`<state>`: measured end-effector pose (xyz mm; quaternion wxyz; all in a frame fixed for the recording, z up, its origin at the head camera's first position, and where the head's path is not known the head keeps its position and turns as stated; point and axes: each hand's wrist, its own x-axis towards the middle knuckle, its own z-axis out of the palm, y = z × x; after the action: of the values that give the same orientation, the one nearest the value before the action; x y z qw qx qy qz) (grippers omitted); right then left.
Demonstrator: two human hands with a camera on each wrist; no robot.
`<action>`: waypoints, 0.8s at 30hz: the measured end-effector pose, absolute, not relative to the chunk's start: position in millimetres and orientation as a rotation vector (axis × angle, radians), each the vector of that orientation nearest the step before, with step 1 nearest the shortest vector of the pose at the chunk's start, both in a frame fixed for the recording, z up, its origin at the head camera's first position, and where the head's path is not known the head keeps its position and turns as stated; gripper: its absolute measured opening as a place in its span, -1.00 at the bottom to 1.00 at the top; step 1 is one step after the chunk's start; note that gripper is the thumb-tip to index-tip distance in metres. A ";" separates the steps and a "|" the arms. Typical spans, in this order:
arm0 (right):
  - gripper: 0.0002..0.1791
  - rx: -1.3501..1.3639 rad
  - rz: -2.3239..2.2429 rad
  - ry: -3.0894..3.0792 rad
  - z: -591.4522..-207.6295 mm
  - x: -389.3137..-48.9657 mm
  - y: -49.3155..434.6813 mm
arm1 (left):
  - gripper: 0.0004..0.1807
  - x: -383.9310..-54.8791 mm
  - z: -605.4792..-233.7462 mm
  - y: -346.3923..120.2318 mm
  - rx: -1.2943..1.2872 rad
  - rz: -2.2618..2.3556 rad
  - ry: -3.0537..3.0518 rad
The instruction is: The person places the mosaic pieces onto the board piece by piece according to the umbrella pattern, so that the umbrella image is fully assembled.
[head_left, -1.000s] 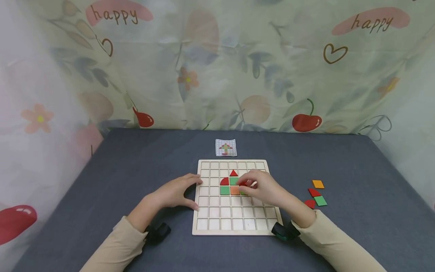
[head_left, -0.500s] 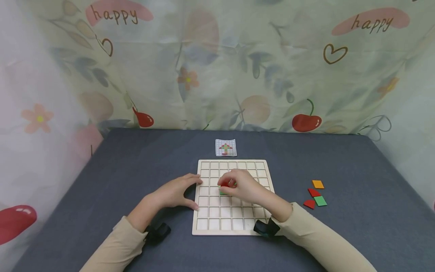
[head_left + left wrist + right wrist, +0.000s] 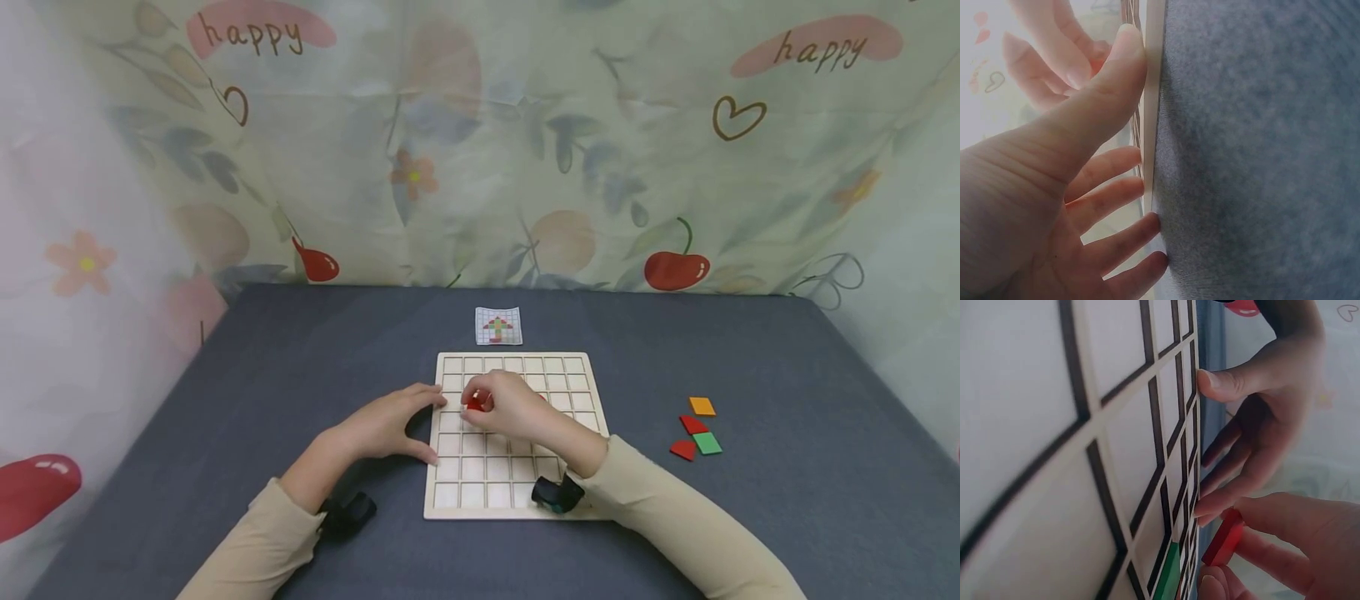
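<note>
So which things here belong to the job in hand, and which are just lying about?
Job in hand: red piece in the right hand; grid board; green piece on it; pattern card; probably loose orange square, green square, two red pieces.

Surroundings only: printed backdrop; dark tabletop; wrist cameras.

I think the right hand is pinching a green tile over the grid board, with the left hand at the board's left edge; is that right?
The colour is wrong: the right wrist view shows the right hand pinching a red tile. The rest stands.
</note>
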<state>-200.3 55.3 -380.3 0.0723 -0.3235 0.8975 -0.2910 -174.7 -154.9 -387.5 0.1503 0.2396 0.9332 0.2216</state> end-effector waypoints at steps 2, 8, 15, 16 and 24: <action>-0.89 -0.968 -0.845 2.714 -381.5 -201.3 53.3 | -0.15 -174.4 -387.3 -154.7 0.695 0.636 2.682; -0.89 -0.920 -0.753 2.742 -382.2 -200.4 47.3 | -0.15 -174.3 -387.1 -154.4 0.689 0.635 2.682; -0.86 -0.874 -0.686 2.749 -382.8 -197.2 42.4 | -0.16 -174.6 -387.4 -155.1 0.690 0.639 2.680; -0.85 -0.871 -0.683 2.750 -382.7 -196.9 42.2 | -0.17 -174.5 -387.5 -155.2 0.693 0.640 2.679; -0.87 -0.926 -0.677 2.727 -379.9 -199.0 47.3 | -0.18 -174.0 -387.1 -155.9 0.704 0.649 2.676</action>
<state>-199.0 47.3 -379.9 0.0915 -0.3117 0.9179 -0.2278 -174.0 -155.9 -387.1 0.1493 0.2448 0.9310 0.2260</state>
